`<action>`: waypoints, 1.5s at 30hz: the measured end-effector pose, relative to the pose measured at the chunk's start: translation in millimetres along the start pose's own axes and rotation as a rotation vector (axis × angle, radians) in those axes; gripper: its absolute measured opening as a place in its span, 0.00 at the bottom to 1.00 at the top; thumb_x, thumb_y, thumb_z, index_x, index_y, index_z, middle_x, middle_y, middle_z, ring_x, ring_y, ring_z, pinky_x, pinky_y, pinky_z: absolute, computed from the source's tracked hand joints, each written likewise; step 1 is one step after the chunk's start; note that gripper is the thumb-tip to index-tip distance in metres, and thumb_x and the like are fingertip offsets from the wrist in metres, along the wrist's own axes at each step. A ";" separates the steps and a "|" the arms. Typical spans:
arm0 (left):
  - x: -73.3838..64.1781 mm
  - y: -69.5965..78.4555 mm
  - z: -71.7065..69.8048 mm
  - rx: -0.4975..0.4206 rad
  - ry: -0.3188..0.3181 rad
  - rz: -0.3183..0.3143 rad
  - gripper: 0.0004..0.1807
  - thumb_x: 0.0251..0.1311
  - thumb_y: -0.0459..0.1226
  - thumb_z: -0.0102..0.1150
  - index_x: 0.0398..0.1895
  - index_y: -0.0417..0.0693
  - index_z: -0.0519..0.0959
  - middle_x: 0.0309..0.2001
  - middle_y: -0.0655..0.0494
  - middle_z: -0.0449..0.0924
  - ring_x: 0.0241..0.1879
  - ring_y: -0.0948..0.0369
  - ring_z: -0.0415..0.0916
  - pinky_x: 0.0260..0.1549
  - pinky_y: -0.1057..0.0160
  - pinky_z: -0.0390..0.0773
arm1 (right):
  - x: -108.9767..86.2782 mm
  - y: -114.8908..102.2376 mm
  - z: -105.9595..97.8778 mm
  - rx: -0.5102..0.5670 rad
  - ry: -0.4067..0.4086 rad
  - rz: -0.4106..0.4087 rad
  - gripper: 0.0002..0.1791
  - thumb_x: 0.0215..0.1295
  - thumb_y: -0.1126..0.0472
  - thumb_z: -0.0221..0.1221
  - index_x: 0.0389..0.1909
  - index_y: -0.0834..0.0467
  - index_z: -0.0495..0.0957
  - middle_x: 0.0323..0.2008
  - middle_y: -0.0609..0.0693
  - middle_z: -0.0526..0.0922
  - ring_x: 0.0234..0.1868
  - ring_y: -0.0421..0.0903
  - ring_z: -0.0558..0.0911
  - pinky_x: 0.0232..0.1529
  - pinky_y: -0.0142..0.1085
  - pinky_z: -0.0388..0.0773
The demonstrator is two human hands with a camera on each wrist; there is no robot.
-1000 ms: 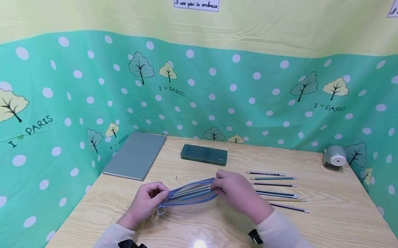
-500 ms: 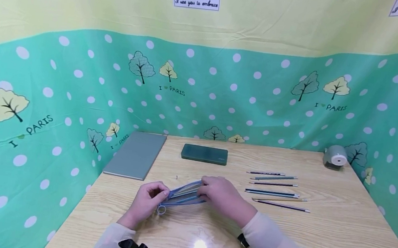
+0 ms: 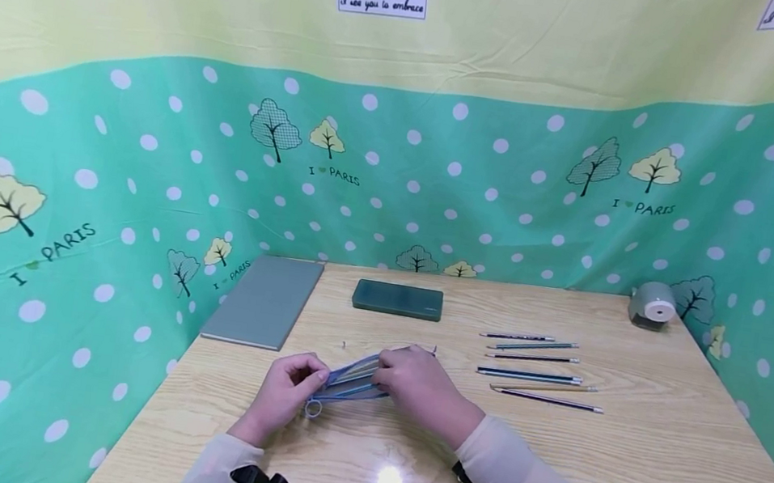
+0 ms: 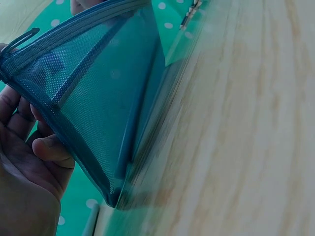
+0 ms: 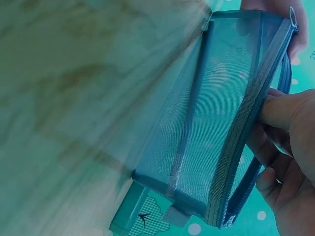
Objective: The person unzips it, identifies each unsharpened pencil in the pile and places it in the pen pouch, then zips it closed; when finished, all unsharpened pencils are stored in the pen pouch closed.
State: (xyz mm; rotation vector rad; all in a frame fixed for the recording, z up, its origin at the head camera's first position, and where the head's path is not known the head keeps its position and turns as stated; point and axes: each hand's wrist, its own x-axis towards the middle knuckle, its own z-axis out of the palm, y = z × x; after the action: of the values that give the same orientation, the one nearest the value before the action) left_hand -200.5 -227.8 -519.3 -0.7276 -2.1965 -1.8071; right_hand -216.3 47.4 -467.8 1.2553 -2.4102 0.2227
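Observation:
A blue mesh zip pouch (image 3: 357, 384) is tilted up on the table, its zip undone and its mouth gaping. Pencils (image 3: 353, 389) lie inside. My left hand (image 3: 290, 392) pinches the pouch's left end, close to the round zip pull (image 3: 313, 409). At the mouth is my right hand (image 3: 416, 380), bent over the rim. In the right wrist view the thumb and fingers of my right hand (image 5: 290, 142) reach in past the zip edge, and the pouch (image 5: 211, 113) hides their tips. Whether they grip anything inside cannot be seen.
Several pencils (image 3: 529, 374) lie in a loose row right of the pouch. Behind it sits a dark green case (image 3: 397, 300). A grey flat folder or book (image 3: 264, 301) lies at the left edge, and a pencil sharpener (image 3: 652, 307) stands at the back right.
My right hand has slid left along the pouch mouth, from its right end towards the middle. The pouch's right tip now shows beyond it. My left hand keeps its place.

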 end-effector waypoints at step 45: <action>-0.5 -5.2 -0.3 -0.014 0.055 0.005 0.05 0.70 0.25 0.61 0.36 0.37 0.84 0.29 0.44 0.80 0.28 0.66 0.73 0.28 0.68 0.74 | -10.1 20.3 -23.4 0.286 0.021 0.087 0.09 0.60 0.68 0.74 0.37 0.51 0.90 0.36 0.39 0.84 0.36 0.36 0.83 0.41 0.33 0.82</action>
State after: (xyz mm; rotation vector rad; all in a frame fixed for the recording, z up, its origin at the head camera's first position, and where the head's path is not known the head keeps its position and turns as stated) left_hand -202.7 -228.9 -524.0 -0.6775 -2.1473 -1.8200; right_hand -220.9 74.3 -450.0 1.2575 -2.4815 0.6220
